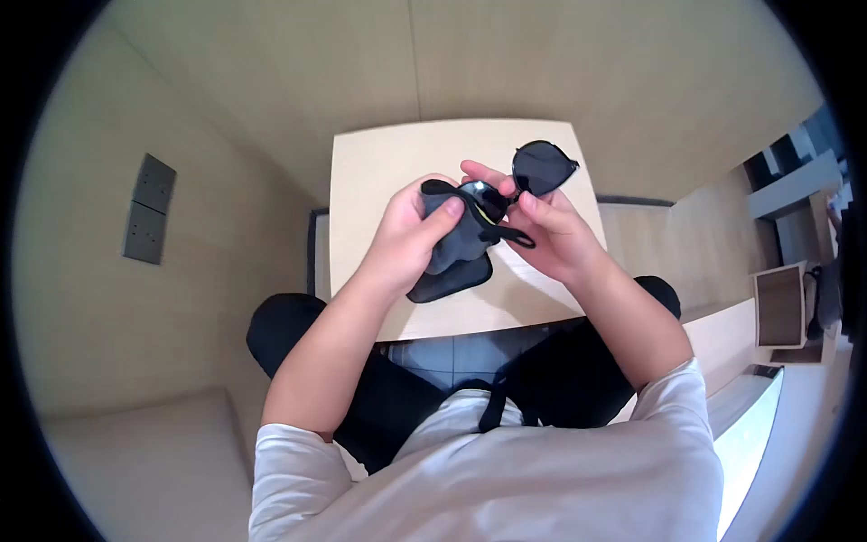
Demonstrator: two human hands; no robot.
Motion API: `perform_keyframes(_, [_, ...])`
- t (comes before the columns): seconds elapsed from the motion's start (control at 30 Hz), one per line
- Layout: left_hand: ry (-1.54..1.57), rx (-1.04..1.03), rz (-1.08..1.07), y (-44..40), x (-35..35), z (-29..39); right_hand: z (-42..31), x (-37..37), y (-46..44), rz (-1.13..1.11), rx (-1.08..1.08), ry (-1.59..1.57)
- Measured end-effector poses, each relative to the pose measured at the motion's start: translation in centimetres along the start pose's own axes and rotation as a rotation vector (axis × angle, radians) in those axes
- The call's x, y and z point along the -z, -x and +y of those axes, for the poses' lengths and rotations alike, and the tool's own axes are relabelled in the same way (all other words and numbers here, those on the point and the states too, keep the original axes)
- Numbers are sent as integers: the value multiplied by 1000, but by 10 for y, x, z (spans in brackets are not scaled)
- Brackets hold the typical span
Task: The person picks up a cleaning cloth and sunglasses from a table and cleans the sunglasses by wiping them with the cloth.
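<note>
My left hand is closed around a dark grey soft pouch, thumb pressed on its front near the mouth. Black loops stick out at both ends of the pouch's rim. Black sunglasses are pinched at the middle between the thumb and fingers of my right hand. One dark lens stands free at the upper right, while the other is at the pouch's mouth, partly inside it. Below the pouch, a flat dark piece with rounded corners shows over the table; whether it is joined to the pouch I cannot tell.
A small light wood table stands between my knees, against a wood-panelled wall. Grey wall sockets are on the left, above a beige padded seat. Wooden shelving is at the far right.
</note>
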State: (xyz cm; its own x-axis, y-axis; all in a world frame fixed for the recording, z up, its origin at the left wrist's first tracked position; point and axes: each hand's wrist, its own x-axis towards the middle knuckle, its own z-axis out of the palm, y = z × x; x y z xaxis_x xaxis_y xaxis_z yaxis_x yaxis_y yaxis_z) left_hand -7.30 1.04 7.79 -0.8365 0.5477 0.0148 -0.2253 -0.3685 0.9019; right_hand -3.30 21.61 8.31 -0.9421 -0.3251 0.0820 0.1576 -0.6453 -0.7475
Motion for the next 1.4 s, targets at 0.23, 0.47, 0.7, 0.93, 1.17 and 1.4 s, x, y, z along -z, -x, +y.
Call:
perform_keyframes(0.23, [-220, 130, 94, 7, -4, -28, 48, 27, 20, 157, -221, -63])
perform_keyframes(0.47, [-262, 166, 85, 6, 4, -46, 57, 33, 13, 164, -277, -167])
perform_keyframes(0.7, [-257, 235, 202, 8, 4, -54, 63, 33, 4, 118, -233, -251])
perform_keyframes(0.93, [48, 100, 276, 14, -9, -49, 58, 23, 1, 53, -214, -245])
perform_keyframes(1.17, [40, 129, 187, 13, -4, -43, 63, 31, 9, 44, -215, -409])
perform_keyframes(1.4, [107, 225, 214, 13, 4, -38, 56, 28, 7, 42, -160, -272])
